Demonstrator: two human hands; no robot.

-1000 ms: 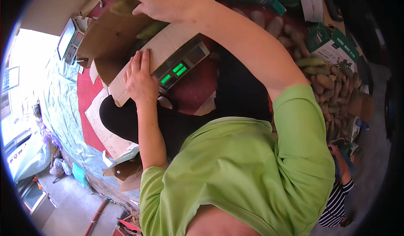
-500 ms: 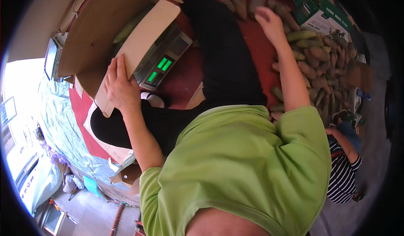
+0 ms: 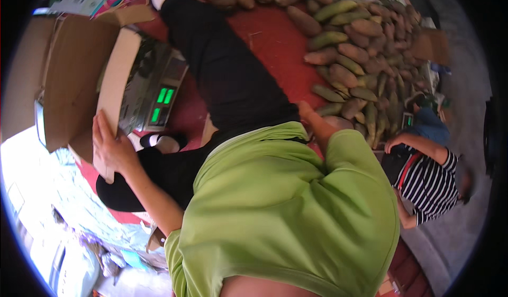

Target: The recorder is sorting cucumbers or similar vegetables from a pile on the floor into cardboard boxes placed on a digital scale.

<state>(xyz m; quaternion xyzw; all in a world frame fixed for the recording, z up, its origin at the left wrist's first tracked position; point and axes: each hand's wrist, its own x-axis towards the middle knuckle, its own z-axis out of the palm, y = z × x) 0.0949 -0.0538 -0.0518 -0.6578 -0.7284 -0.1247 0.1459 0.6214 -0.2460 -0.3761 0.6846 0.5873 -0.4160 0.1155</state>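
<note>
My left hand (image 3: 112, 150) grips the edge of a flap of an open brown cardboard box (image 3: 74, 80) at the left. The box sits on a weighing scale (image 3: 159, 98) whose green digits glow beside my hand. My right arm (image 3: 316, 123) is bent close to my green shirt; only a short bare part shows and the hand itself is hidden. A heap of sweet potatoes (image 3: 360, 59) lies on the red mat (image 3: 270, 37) just beyond that arm. My leg in black trousers (image 3: 227, 74) stretches between the scale and the heap.
A person in a striped shirt (image 3: 431, 183) crouches at the right beside the sweet potatoes. More cardboard (image 3: 428, 45) lies at the heap's far side. Blue plastic sheeting (image 3: 63, 212) covers the ground at lower left.
My right arm has drawn back from the sweet potatoes and folded against my body. My left hand has stayed on the box flap. The view has tilted toward the heap.
</note>
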